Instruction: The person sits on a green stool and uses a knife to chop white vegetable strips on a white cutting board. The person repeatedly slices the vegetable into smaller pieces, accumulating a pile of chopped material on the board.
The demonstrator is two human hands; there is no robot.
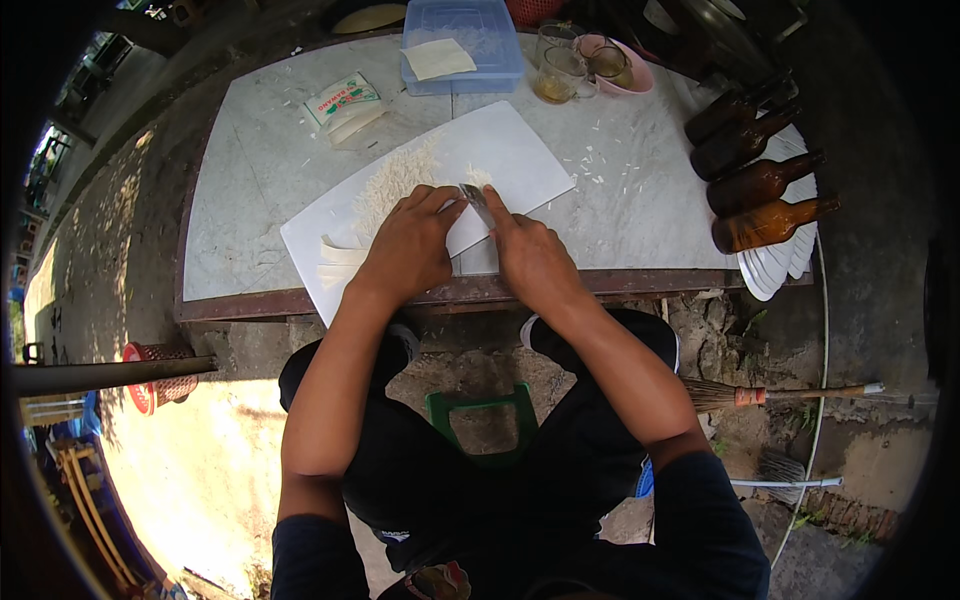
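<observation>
A white cutting board lies slanted on the table before me. My right hand grips a knife, its index finger stretched along the blade. Curled fingertips of my left hand rest close beside the blade, apparently on pale strips that the hand mostly hides. A pile of thin white shreds lies beyond my left hand, and a smaller heap sits past the knife tip. Several flat pale strips lie on the board at the left of my left wrist.
Behind the board are an opened packet, a blue plastic box with a pale sheet on it, a glass mug and a pink bowl. Several brown bottles lie on stacked white plates at right.
</observation>
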